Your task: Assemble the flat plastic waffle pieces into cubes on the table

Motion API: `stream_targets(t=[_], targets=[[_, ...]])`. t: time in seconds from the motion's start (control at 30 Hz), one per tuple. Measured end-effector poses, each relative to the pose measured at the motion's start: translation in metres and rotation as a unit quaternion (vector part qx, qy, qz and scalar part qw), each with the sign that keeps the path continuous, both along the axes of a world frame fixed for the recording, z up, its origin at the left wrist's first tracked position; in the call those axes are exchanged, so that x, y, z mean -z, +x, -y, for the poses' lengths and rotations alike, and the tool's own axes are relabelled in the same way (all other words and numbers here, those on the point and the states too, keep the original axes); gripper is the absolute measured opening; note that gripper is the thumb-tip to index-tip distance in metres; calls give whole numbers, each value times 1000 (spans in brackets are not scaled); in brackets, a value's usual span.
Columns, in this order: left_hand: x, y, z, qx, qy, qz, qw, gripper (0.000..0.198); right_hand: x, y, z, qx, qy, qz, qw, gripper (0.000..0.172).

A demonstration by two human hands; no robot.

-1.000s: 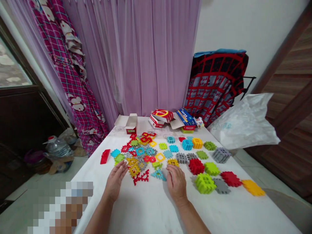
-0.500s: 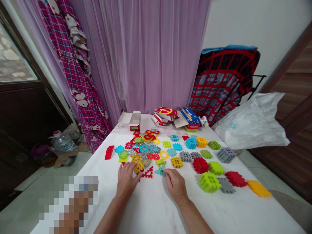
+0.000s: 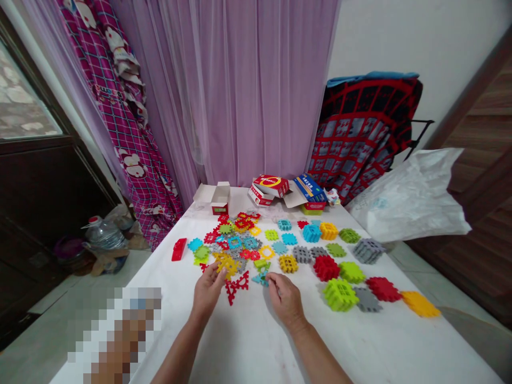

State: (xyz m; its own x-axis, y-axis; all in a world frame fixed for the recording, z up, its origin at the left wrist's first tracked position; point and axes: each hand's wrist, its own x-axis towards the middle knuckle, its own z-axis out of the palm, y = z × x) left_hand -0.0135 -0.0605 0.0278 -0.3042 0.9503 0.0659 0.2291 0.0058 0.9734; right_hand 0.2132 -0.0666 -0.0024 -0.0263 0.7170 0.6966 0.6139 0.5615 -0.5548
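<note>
Toothed plastic building pieces in several colours cover the middle of the table. My left hand (image 3: pixel 208 293) is at the near edge of the mixed pile, thumb and fingers closed on a yellow toothed piece (image 3: pixel 227 265). Right beside it lie red triangle pieces (image 3: pixel 242 281). My right hand (image 3: pixel 286 298) is curled, its thumb and forefinger pinching the right side of a light-blue triangle piece (image 3: pixel 260 279). Just behind that triangle is a lime-green piece (image 3: pixel 262 265). The undersides of the fingers on both hands are hidden.
Sorted stacks stand on the right, including a lime-green stack (image 3: pixel 340 295), a red stack (image 3: pixel 326 268) and a grey stack (image 3: pixel 368 250). Opened cardboard boxes (image 3: pixel 272 185) line the back edge. A red piece (image 3: pixel 178 249) lies at left. A white plastic bag (image 3: pixel 412 200) hangs at right.
My left thumb and fingers have closed on the yellow piece, which is now raised and tilted. The red triangles beside it show more fully. My right hand has hardly moved.
</note>
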Motion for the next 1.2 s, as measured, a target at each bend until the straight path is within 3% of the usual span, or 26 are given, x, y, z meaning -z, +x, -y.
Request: stream_targets(t=[0.07, 0.33, 0.63, 0.73, 0.93, 1.1, 1.2], targets=[[-5, 13, 0, 31, -51, 77, 995, 57, -1, -3, 2, -3, -28, -46, 999, 21], [-5, 59, 5, 109, -98, 152, 977, 60, -1, -13, 5, -71, -193, -251, 946, 33], [-3, 66, 5, 150, -135, 136, 970, 69, 3, -16, -1, -87, -245, -355, 898, 29], [-6, 63, 6, 150, -133, 126, 972, 62, 1, -13, 1, -72, -233, -332, 911, 28], [-18, 58, 4, 146, -109, 87, 979, 46, -11, -4, 3, -74, -124, -180, 973, 28], [-23, 64, 6, 213, -83, 60, 972, 24, -16, -2, 4, -68, -69, -106, 990, 29], [-21, 69, 7, 196, -120, 102, 968, 23, -16, 0, 3, -16, -40, -103, 994, 26]])
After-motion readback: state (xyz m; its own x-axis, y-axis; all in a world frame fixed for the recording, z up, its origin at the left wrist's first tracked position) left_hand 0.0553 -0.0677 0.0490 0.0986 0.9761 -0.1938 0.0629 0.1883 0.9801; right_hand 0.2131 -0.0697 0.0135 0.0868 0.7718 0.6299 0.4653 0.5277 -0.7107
